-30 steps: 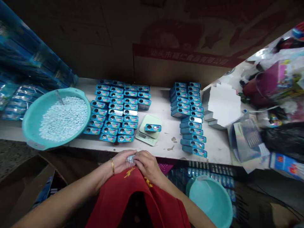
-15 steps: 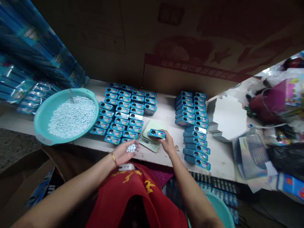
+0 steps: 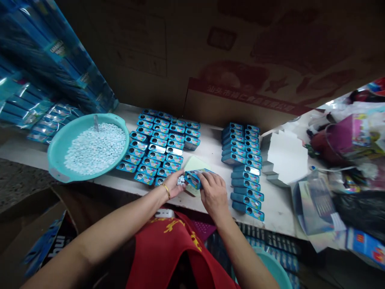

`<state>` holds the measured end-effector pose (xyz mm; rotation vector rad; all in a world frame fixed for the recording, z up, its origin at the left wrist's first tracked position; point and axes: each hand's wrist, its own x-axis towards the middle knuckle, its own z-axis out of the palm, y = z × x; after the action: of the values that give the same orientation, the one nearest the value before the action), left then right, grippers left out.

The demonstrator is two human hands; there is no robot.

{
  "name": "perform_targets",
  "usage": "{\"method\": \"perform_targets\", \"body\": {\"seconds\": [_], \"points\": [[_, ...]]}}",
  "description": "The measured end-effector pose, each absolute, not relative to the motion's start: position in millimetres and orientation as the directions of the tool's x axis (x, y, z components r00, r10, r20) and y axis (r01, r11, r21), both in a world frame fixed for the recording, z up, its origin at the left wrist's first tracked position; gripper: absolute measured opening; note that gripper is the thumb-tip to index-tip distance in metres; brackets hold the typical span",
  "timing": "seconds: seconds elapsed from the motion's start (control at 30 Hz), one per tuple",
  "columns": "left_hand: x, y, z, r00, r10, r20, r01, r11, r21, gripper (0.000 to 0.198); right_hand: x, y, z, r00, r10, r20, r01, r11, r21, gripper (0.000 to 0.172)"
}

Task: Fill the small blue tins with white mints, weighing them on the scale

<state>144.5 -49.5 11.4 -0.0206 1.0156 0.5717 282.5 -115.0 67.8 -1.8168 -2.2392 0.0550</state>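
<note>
My left hand (image 3: 172, 186) is cupped around a small heap of pale blue-white candies (image 3: 181, 180). My right hand (image 3: 215, 197) grips a small blue tin (image 3: 193, 180) from above and tilts it, its near end close against the candies and my left fingers. Whether any candy passes between tin and palm is hard to see. Beneath the tin lies a pale green scale (image 3: 195, 163), largely hidden by it and my hands. Rows of upright blue tins (image 3: 158, 147) with round holes in their tops stand just left of the scale.
A turquoise basin (image 3: 54, 160) of candies with a scoop stands on the left. More blue tins (image 3: 248, 176) line up right of the scale, beside a white cardboard tray (image 3: 285, 154). A big carton (image 3: 168, 52) walls off the back; wrapped blue packs (image 3: 69, 60) are stacked at left.
My right hand has lifted the tin off the scale and tilted it toward my left hand. My left hand has moved right to meet it, its fingers curling more around the candies.
</note>
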Motion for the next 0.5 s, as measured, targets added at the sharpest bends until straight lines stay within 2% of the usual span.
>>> {"method": "perform_targets", "body": {"seconds": [0.13, 0.27, 0.37, 0.5], "points": [[141.5, -49.7, 14.0, 0.411, 0.439, -0.799, -0.447, 0.861, 0.243, 0.013, 283.6, -121.6, 69.7, -0.173, 0.965, 0.198, 0.96, 0.21, -0.183, 0.041], [140.1, -48.2, 17.0, 0.427, 0.425, -0.798, -0.435, 0.87, 0.23, 0.014, 285.8, -122.7, 64.7, -0.121, 0.976, 0.18, 0.954, 0.164, -0.252, 0.043], [137.8, -47.5, 17.5, 0.456, 0.421, -0.784, -0.428, 0.876, 0.221, 0.013, 290.5, -122.1, 54.0, -0.045, 0.982, 0.185, 0.921, 0.112, -0.374, 0.045], [130.3, -46.7, 17.6, 0.53, 0.421, -0.736, -0.413, 0.886, 0.21, 0.013, 300.9, -118.4, 26.3, 0.13, 0.973, 0.192, 0.769, 0.023, -0.638, 0.035]]}}
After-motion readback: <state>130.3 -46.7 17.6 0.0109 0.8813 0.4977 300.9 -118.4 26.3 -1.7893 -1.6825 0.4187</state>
